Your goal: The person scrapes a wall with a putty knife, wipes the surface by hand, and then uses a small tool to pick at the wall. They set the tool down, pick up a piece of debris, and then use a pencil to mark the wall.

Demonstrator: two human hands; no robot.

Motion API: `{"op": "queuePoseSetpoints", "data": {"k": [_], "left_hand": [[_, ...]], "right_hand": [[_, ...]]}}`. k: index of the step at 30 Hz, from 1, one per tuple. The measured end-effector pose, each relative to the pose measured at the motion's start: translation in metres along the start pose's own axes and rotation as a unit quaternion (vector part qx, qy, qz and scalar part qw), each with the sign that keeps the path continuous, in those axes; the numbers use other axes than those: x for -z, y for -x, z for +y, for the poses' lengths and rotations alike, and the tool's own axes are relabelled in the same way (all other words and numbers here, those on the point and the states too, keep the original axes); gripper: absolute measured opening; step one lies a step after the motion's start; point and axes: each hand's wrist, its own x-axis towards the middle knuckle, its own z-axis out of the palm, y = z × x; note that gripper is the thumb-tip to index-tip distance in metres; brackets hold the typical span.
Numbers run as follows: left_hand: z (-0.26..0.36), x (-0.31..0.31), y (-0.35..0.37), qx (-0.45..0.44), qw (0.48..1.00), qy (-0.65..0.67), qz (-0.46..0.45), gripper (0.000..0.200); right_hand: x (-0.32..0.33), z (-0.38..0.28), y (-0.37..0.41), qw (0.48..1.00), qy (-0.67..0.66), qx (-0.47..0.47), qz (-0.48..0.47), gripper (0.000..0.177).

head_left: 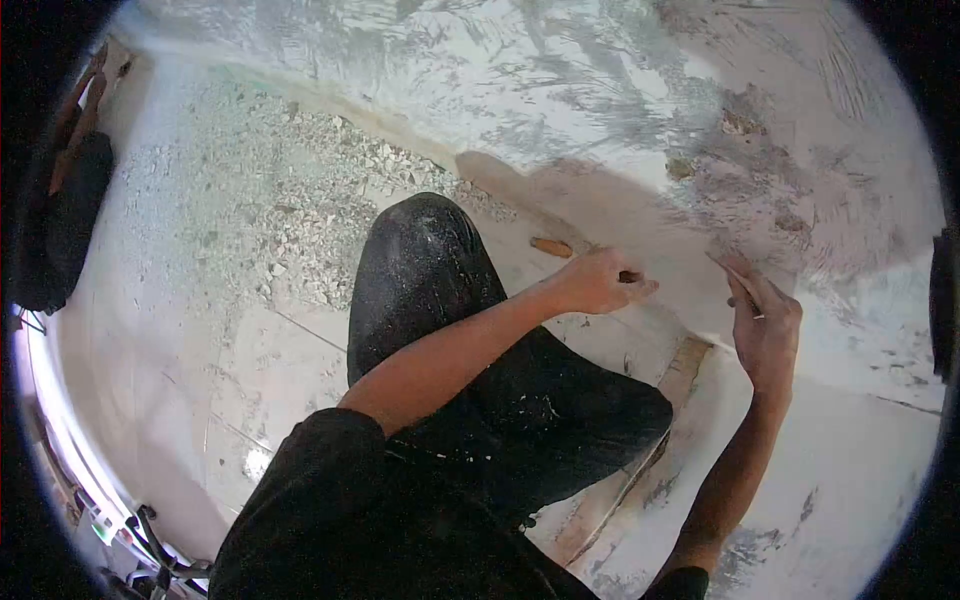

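My left hand is curled closed in front of my knee, with a dark gap or small dark object between thumb and fingers; what it holds cannot be made out. Against the patchy, scraped wall, my right hand has its fingers pressed together around something thin and hard to see. A small pale edge shows beside its fingers. An orange-brown piece lies on the floor at the foot of the wall, just left of my left hand.
Pale flakes are scattered over the floor along the wall. My bent legs in dark trousers fill the middle. Another person's dark-clothed limb is at the far left. Dark cables or metal parts stand at the lower left.
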Motion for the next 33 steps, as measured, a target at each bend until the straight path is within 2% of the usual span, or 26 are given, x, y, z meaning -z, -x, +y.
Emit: {"op": "queuePoseSetpoints", "data": {"k": [1, 2, 3, 4, 6, 8, 10, 12, 13, 15, 17, 20, 22, 24, 26, 27, 28, 30, 31, 33], "left_hand": [[-0.001, -0.002, 0.000, -0.002, 1.000, -0.001, -0.001, 0.045], [-0.005, -0.004, 0.000, -0.044, 0.998, -0.009, 0.038, 0.045], [-0.007, -0.006, 0.002, -0.082, 0.993, -0.015, 0.079, 0.044], [-0.008, -0.005, 0.001, -0.077, 0.994, -0.013, 0.083, 0.044], [-0.009, -0.004, -0.005, -0.012, 1.000, -0.004, 0.008, 0.044], [-0.006, -0.004, -0.001, -0.022, 1.000, -0.007, 0.017, 0.045], [-0.002, 0.000, -0.001, -0.032, 0.999, -0.007, 0.037, 0.045], [0.001, 0.004, -0.003, 0.030, 0.999, -0.002, -0.042, 0.045], [0.001, 0.002, 0.000, 0.029, 0.998, -0.003, -0.048, 0.045], [0.002, 0.000, 0.004, -0.030, 0.998, -0.029, 0.052, 0.045], [-0.003, -0.002, 0.000, -0.046, 0.996, -0.021, 0.071, 0.045], [-0.020, -0.014, -0.004, -0.061, 0.993, -0.012, 0.096, 0.044], [-0.014, -0.010, -0.005, -0.068, 0.991, -0.013, 0.110, 0.044], [-0.006, -0.006, 0.000, -0.054, 0.994, 0.001, 0.098, 0.044], [0.003, 0.002, 0.001, -0.028, 0.997, 0.002, 0.070, 0.044], [0.005, 0.004, 0.001, -0.006, 0.999, 0.001, 0.037, 0.043], [0.002, 0.001, 0.000, -0.007, 0.999, 0.000, 0.035, 0.043], [-0.003, -0.004, 0.002, -0.065, 0.992, -0.018, 0.107, 0.044], [-0.001, -0.001, 0.002, -0.062, 0.992, -0.016, 0.111, 0.044], [0.005, 0.004, 0.001, 0.026, 0.998, 0.046, 0.024, 0.043]], "right_hand": [[0.000, -0.002, 0.001, 1.000, 0.000, -0.015, -0.007, 0.020], [0.000, -0.003, -0.001, 1.000, 0.000, -0.022, -0.014, 0.020], [0.000, -0.002, -0.003, 1.000, 0.000, -0.015, -0.019, 0.020], [0.000, 0.000, -0.003, 1.000, -0.004, 0.007, 0.006, 0.021], [0.001, 0.000, 0.001, 0.999, -0.011, 0.020, 0.033, 0.022], [0.005, 0.000, -0.002, 0.999, -0.014, -0.030, 0.023, 0.023], [0.006, -0.002, 0.001, 0.999, -0.026, -0.024, 0.031, 0.023], [0.005, -0.001, 0.003, 0.998, -0.040, -0.023, 0.038, 0.023], [0.003, 0.002, -0.001, 0.999, -0.037, -0.033, 0.023, 0.023], [0.006, 0.002, -0.002, 0.999, -0.031, -0.038, 0.010, 0.022], [0.009, -0.004, 0.004, 0.999, -0.032, 0.007, 0.038, 0.019], [-0.004, 0.021, -0.002, 0.999, 0.040, -0.008, 0.008, 0.020], [0.003, 0.009, 0.004, 0.999, 0.007, 0.001, 0.034, 0.019], [0.004, 0.000, 0.003, 0.998, -0.027, 0.015, 0.054, 0.018], [0.000, -0.002, 0.001, 0.999, -0.022, -0.035, 0.034, 0.019], [-0.002, 0.005, -0.004, 0.999, -0.034, 0.009, 0.030, 0.019], [0.000, 0.006, -0.001, 0.999, -0.033, 0.008, 0.032, 0.019], [0.008, -0.001, 0.007, 0.999, -0.014, 0.012, 0.046, 0.019], [0.010, -0.005, 0.010, 0.998, -0.016, 0.021, 0.057, 0.019], [-0.001, 0.004, 0.001, 0.999, -0.002, 0.000, 0.034, 0.020]]}}
